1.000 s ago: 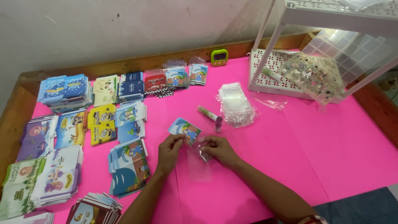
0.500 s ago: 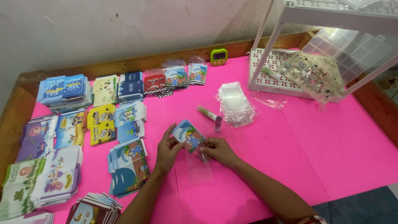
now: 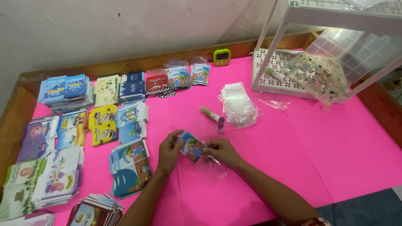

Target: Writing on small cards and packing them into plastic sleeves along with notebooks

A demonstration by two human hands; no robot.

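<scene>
Head view shows left hand (image 3: 169, 151) and right hand (image 3: 222, 151) pinching one small printed card (image 3: 191, 146) between them, tilted, its right end at a clear plastic sleeve (image 3: 212, 168) on the pink desk (image 3: 293, 146); card stacks (image 3: 130, 167) lie left.

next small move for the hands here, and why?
Probably slide the small printed card further into the clear plastic sleeve. The left hand pinches the card's left edge, the right hand holds the sleeve's mouth at the card's right edge, and most of the card is outside the sleeve, which trails onto the pink table.
</scene>
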